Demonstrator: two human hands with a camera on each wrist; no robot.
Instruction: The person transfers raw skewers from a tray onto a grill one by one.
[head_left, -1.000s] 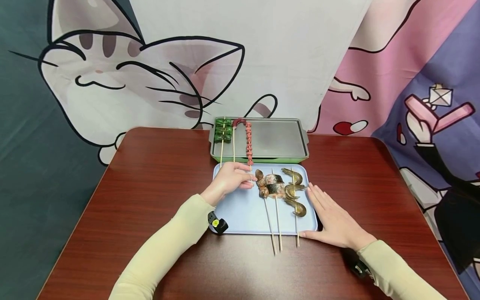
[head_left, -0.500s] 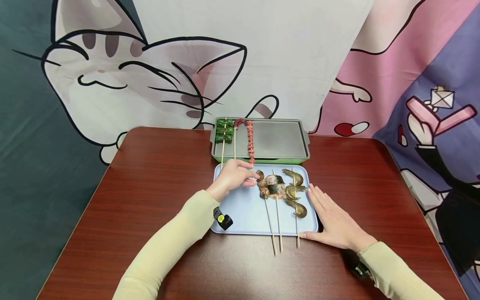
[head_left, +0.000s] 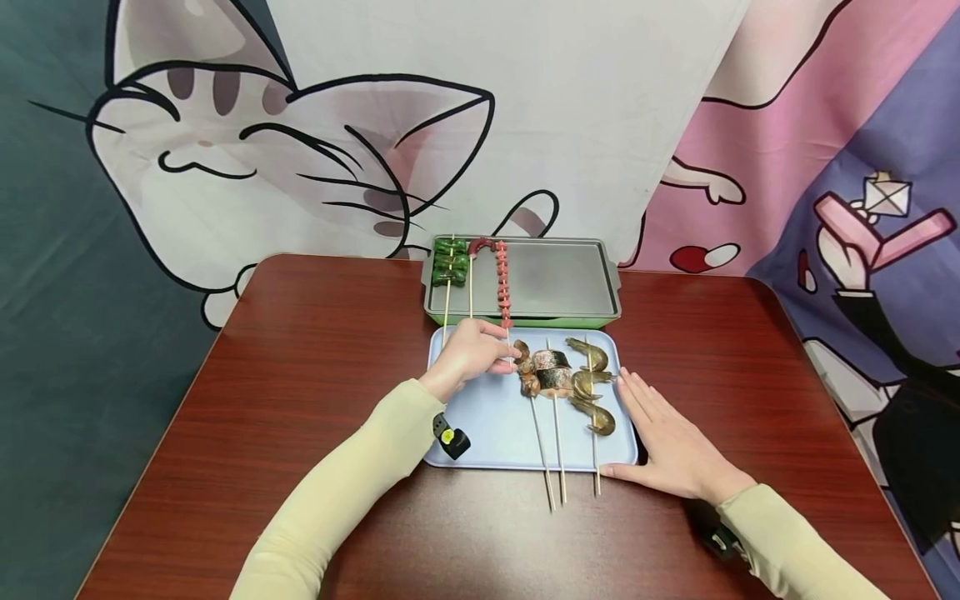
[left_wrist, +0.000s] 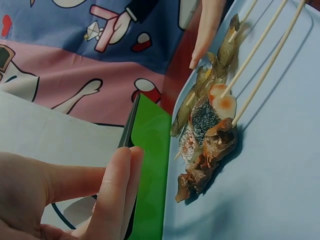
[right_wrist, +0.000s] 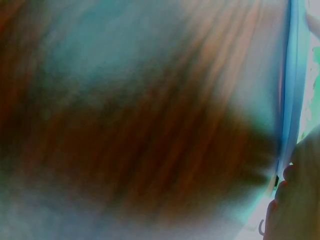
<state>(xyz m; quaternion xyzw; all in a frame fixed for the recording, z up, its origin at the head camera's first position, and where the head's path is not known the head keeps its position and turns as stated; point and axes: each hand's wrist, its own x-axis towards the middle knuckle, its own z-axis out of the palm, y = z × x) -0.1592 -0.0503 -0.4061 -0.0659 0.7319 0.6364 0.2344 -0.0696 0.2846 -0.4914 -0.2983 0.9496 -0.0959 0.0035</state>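
Note:
My left hand (head_left: 471, 352) pinches the wooden stick of a skewer threaded with pink meat pieces (head_left: 503, 283), which lies on the grey griddle pan (head_left: 562, 279). In the left wrist view its fingers (left_wrist: 117, 185) are close together, with the stick hidden. My right hand (head_left: 671, 437), fingers straight, rests at the right edge of the light blue tray (head_left: 480, 433). On that tray lie a brown meat skewer (head_left: 528, 379), a fish skewer (head_left: 553, 371) and a shrimp skewer (head_left: 592, 385), their sticks over the front edge.
A green pepper skewer (head_left: 449, 262) and a curved dark red sausage skewer (head_left: 480, 245) lie at the pan's left. Pan and tray stand one behind the other on a brown wooden table (head_left: 337, 333). Behind hangs a cartoon-cat cloth (head_left: 585, 100).
My left hand has moved slightly forward and right, and the pink meat skewer has slid a little farther onto the pan. The right hand stays at the tray's edge.

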